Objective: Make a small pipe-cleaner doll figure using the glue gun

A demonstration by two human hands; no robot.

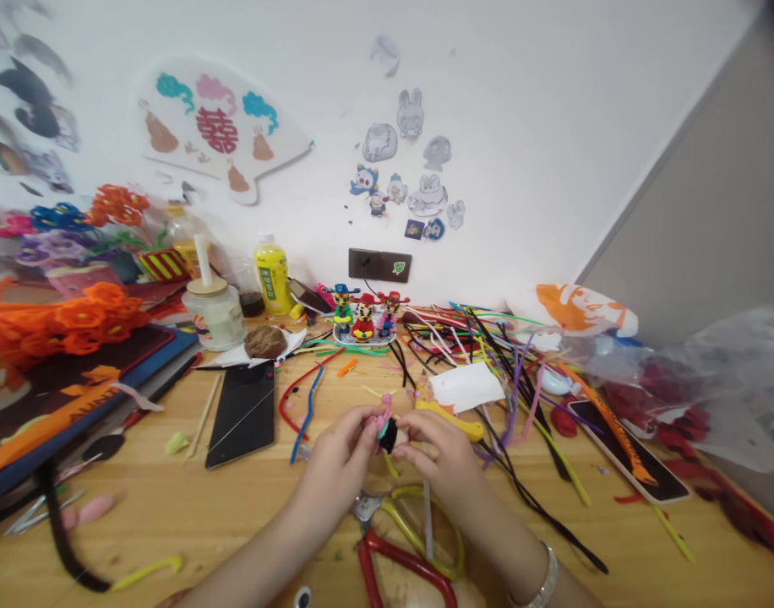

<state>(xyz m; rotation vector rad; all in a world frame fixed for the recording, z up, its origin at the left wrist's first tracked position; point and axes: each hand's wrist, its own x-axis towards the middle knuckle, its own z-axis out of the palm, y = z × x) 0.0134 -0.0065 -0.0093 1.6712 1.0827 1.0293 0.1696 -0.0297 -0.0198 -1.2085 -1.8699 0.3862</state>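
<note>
Between my two hands is a small pipe-cleaner piece (388,434), pink at the top with a bit of teal and a fuzzy black part. My left hand (342,456) pinches its pink side between thumb and fingers. On the other side, the fingers of my right hand (447,447) close at the edge of the black part. Below them on the table lie scissors with red handles (403,557) and another pair with yellow handles (454,540). Behind my hands, three small pipe-cleaner figures (364,319) in green, red and pink stand on a little tray.
Loose pipe cleaners (507,380) spread over the back right, near a yellow-handled tool (454,420) and a white paper (468,387). A black tablet (242,415) and a candle jar (215,317) are left. A phone (634,456) lies right. Orange fuzzy flowers (95,319) rest far left.
</note>
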